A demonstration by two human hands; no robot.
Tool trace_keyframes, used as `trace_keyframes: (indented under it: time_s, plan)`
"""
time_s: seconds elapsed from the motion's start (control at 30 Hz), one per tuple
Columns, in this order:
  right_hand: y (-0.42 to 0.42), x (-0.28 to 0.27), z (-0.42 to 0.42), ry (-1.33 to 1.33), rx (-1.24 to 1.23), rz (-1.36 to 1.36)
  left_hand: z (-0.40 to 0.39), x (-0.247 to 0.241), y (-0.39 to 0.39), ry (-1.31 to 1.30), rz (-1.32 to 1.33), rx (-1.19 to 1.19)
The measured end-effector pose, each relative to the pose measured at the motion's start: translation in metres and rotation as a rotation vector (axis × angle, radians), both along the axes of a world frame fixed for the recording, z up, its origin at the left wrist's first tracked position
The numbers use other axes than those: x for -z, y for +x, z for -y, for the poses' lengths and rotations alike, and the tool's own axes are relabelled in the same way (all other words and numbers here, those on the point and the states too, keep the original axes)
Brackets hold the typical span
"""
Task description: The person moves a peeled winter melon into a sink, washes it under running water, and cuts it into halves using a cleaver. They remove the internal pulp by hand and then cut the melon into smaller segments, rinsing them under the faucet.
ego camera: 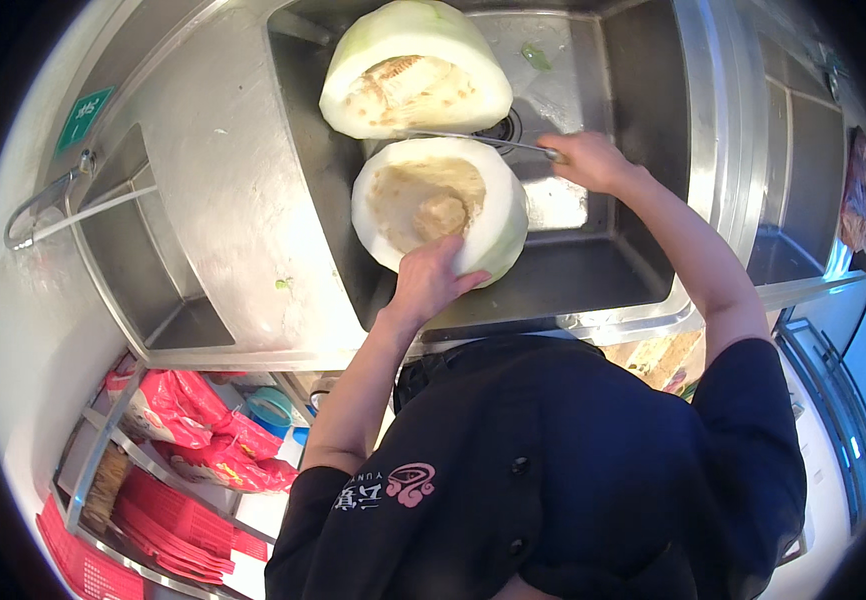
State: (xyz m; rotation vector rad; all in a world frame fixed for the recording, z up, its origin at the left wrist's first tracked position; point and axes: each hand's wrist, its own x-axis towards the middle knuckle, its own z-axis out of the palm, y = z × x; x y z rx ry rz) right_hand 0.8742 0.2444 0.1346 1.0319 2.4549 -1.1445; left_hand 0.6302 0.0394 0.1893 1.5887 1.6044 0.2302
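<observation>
Two pale, peeled pieces of a large gourd, likely winter melon, lie in a stainless steel sink (575,277). The nearer gourd piece (500,180) faces up with its hollow showing, and a loose lump of pulp (440,215) lies inside. My left hand (431,277) grips its near rim, fingertips at the hollow's edge and thumb against the outer wall. Behind it, the farther gourd piece (418,37) still has seeds and fibres in its cavity. My right hand (589,160) holds a long, thin metal utensil (478,138), which spans the gap between both pieces; its exact kind is unclear.
A drain (506,129) and a green scrap (535,56) show on the sink floor. Left of the sink is a metal counter (230,187), then a second basin (170,277) with a faucet (47,225). Below stand red bags (178,412) and red plastic baskets (170,517). Another basin (797,172) lies right.
</observation>
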Motion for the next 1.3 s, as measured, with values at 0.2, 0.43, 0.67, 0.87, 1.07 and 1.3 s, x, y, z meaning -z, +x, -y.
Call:
trace_keyframes:
  time_s: [0.2,0.43,0.67,0.87,1.07,1.3]
  plan:
    - [0.072,-0.042,0.060,-0.082,0.578,-0.179,0.004,0.004,0.004,0.048,-0.004,-0.025]
    - [0.048,0.005,0.101,0.131,0.682,-0.133,0.006,0.002,0.005,0.041,0.048,-0.010]
    - [0.048,0.072,0.099,0.235,0.590,0.141,0.009,0.000,0.000,0.050,0.089,0.035]
    - [-0.069,-0.051,0.047,-0.191,0.506,-0.469,0.014,0.009,0.003,0.065,0.122,-0.011]
    - [-0.170,0.025,0.083,-0.085,-0.605,-0.028,0.006,0.011,0.015,0.093,0.138,0.034]
    - [-0.194,0.101,0.134,0.043,-0.665,0.160,0.012,0.012,0.004,0.090,0.127,0.045]
